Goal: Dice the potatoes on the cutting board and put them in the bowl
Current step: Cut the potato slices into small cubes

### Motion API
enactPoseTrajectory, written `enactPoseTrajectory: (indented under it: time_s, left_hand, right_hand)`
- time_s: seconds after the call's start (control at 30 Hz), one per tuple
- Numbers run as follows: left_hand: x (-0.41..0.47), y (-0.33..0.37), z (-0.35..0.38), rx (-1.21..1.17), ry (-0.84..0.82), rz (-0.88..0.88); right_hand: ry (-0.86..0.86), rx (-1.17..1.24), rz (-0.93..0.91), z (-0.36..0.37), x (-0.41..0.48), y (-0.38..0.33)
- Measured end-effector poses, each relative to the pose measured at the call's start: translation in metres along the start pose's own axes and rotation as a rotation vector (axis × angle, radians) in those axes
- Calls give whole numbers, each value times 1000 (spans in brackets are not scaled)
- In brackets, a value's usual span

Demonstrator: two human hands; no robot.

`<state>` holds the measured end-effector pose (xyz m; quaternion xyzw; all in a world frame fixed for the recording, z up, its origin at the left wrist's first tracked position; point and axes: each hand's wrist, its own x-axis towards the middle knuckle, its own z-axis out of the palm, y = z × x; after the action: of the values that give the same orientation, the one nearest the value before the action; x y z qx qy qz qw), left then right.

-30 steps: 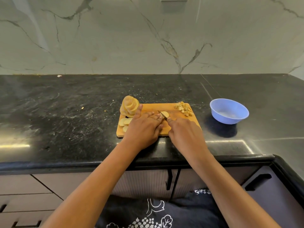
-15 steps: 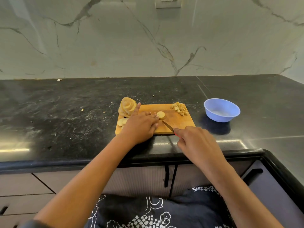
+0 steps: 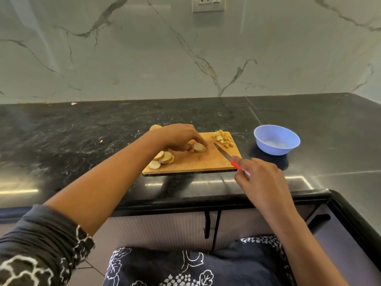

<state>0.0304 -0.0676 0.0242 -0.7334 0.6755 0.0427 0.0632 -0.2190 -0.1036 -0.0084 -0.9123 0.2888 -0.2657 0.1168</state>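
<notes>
Potato slice held on the cutting board, knife gripped alongside.

A round potato slice (image 3: 199, 148) is pinched by the fingertips of the left hand (image 3: 179, 137) near the centre of the wooden cutting board (image 3: 195, 165). The red-handled knife (image 3: 226, 155) is gripped in the curled right hand (image 3: 260, 178) at the board's near right corner, with the blade angled toward the slice but apart from it. Further slices (image 3: 162, 158) are fanned at the left edge; diced pieces (image 3: 222, 138) are heaped at the far right corner. The blue bowl (image 3: 276, 141) is set on the black counter (image 3: 82, 131) — just right of the board.
</notes>
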Motion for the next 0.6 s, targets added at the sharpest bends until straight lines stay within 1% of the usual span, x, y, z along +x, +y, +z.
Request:
enactPoseTrajectory:
  time_s: [0.1,0.2,0.3,0.47,0.53,0.6]
  left_hand:
    - [2,-4,1,35,46,27]
    - [4,-7,3,129,67,20]
    - [4,-8,5,152,89,-67]
    - [2,6,15,8,172,-297]
    - [-1,12,21,31,201,-354]
    - [-8,16,28,106,245,-369]
  right_hand:
    - [10,16,16,3,1,2]
    - [0,17,16,8,5,2]
    - [-6,32,11,14,9,-1]
    - [-4,11,19,26,22,-6]
    - [-8,9,29,31,28,-9]
    - [-15,7,34,35,31,-12]
